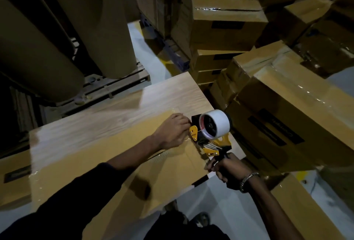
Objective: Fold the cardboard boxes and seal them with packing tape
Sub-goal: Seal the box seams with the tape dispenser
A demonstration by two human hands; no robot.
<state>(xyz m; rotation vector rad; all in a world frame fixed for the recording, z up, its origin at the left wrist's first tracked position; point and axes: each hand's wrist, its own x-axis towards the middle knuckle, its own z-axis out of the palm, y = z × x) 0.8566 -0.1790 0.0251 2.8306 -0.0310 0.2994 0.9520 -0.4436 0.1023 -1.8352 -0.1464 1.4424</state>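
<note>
A flat brown cardboard box (107, 155) lies on a wooden table (118, 109) in front of me. A yellow and black tape dispenser (210, 134) with a white tape roll rests on the box's right end, over the seam between the flaps. My right hand (226, 168) grips the dispenser's handle. My left hand (174, 130) presses flat on the box just left of the dispenser's front, fingers at the tape end. Shiny tape runs along the seam under my left forearm.
Several sealed brown boxes (287, 109) are piled to the right, more stacked behind (226, 23). Large brown paper rolls (38, 57) stand on a wooden pallet at the left. Pale floor (220, 207) shows below the table edge, with my shoes in sight.
</note>
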